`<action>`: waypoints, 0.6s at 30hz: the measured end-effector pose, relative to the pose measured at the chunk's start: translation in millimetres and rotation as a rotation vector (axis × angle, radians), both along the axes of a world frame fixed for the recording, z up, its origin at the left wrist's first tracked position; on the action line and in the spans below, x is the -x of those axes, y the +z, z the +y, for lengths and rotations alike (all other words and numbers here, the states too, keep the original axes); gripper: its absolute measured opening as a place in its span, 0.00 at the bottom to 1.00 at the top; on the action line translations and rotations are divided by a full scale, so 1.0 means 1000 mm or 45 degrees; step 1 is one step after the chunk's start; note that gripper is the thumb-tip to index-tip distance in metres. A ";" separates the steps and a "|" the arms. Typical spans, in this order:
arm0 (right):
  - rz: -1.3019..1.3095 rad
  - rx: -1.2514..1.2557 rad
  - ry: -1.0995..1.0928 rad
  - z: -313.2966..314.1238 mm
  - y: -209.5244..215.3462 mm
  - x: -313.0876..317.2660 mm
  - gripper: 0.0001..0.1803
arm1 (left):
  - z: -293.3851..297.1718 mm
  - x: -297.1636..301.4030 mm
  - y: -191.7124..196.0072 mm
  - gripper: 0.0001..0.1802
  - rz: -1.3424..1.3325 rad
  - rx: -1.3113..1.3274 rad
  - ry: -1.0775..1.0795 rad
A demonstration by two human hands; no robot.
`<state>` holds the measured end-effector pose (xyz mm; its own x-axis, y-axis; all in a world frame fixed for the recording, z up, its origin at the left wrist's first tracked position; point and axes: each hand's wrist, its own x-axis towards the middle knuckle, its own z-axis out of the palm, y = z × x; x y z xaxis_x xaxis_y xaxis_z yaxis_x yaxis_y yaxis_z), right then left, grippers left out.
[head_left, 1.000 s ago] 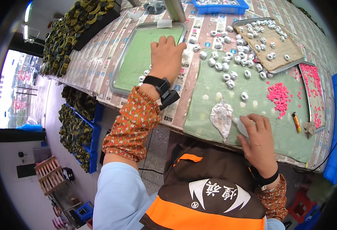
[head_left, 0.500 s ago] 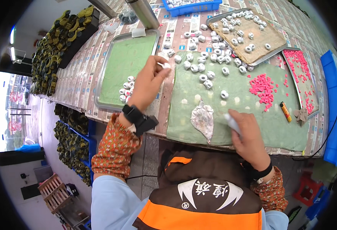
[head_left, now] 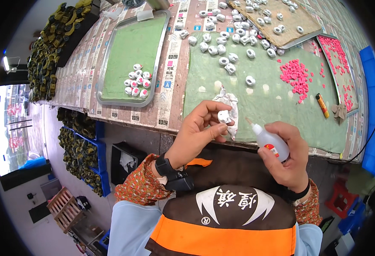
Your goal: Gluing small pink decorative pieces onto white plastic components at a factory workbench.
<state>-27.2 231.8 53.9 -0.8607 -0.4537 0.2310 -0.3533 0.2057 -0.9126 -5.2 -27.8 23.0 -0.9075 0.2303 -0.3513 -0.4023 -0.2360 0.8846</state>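
Note:
Between the thumb and fingers of my left hand (head_left: 202, 130) is a small white plastic part (head_left: 224, 116) with a hollow in it. My right hand (head_left: 287, 155) is wrapped round a translucent glue bottle (head_left: 273, 144) with a red and yellow label. Its thin nozzle tilts up and left toward the white part, apart from it. Behind my left hand a stained white cloth (head_left: 231, 100) lies on the green mat (head_left: 264, 115). Similar white parts (head_left: 230, 68) are scattered over the mat's far side, and small pink pieces (head_left: 296, 77) lie heaped at its right.
At left, a metal tray (head_left: 153, 77) with a green lining holds several white parts with pink bits. Another tray (head_left: 290, 45) at the back right carries more white parts; a third (head_left: 337, 77) holds pink pieces. An orange-and-black tube (head_left: 322, 106) lies near a brown scrap (head_left: 339, 112).
My left hand has come from beside the left tray to in front of me with the white part. My right hand has lifted the glue bottle, turning its nozzle toward that part.

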 end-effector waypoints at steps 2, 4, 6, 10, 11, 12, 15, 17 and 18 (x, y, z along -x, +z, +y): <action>0.121 0.011 -0.007 -0.004 -0.001 -0.001 0.22 | 0.005 -0.005 -0.004 0.22 -0.008 -0.037 0.048; 0.159 -0.011 0.003 -0.005 0.006 -0.002 0.20 | 0.008 -0.009 -0.012 0.21 0.011 -0.076 0.078; 0.191 0.005 -0.016 -0.005 0.004 -0.005 0.19 | 0.010 -0.013 -0.013 0.20 -0.009 -0.088 0.086; 0.324 -0.019 -0.031 -0.007 0.002 -0.007 0.18 | 0.015 -0.018 -0.016 0.20 -0.028 -0.126 0.082; 0.341 -0.037 -0.033 -0.008 0.002 -0.008 0.18 | 0.016 -0.018 -0.017 0.19 -0.032 -0.127 0.079; 0.359 -0.052 -0.033 -0.008 0.002 -0.008 0.18 | 0.017 -0.019 -0.017 0.19 -0.034 -0.126 0.078; 0.391 -0.091 -0.030 -0.010 0.002 -0.009 0.18 | 0.017 -0.020 -0.015 0.18 -0.051 -0.147 0.069; 0.402 -0.118 -0.023 -0.010 0.001 -0.009 0.19 | 0.017 -0.021 -0.015 0.18 -0.059 -0.155 0.065; 0.407 -0.133 -0.016 -0.010 0.000 -0.009 0.19 | 0.017 -0.021 -0.016 0.18 -0.059 -0.152 0.068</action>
<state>-17.9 221.9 54.4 -0.7580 -0.4792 0.4425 -0.6149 0.2986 -0.7299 16.3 -10.7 6.6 -0.9031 0.2251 -0.3658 -0.4260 -0.3605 0.8298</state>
